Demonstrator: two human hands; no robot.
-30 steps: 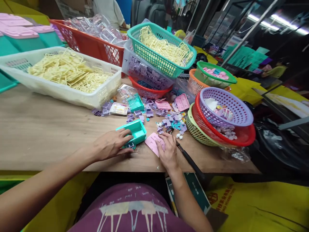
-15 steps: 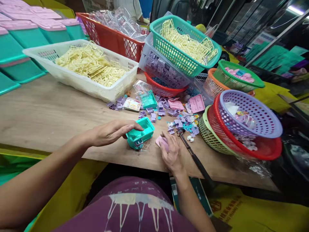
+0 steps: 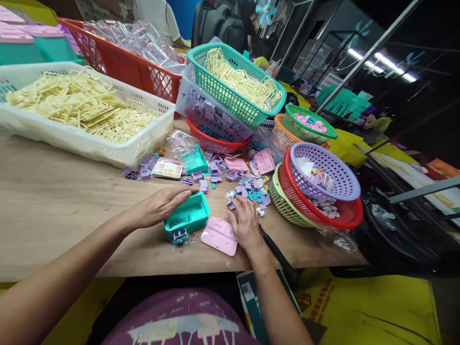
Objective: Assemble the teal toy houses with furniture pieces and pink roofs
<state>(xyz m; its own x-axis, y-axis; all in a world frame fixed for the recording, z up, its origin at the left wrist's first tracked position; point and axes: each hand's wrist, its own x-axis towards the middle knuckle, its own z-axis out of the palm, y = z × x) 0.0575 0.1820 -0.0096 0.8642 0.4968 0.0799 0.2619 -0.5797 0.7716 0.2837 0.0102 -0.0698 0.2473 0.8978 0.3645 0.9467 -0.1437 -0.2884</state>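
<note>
Pink panel (image 3: 218,238) beside teal box (image 3: 192,218), near table edge (image 3: 151,271)

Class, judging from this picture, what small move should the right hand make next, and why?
Probably pick up one of the loose purple parts: the right hand's fingertips are at the edge of that pile, while the left hand is at the open teal box.

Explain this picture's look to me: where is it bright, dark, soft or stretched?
Head view: strip lights glare white against near-black surroundings, and clear plastic packs catch glints. Head view: teal box and pink panel are well lit; distant detail at upper right is soft. Head view: the white basket looks stretched toward the left edge, likely lens distortion.
</note>
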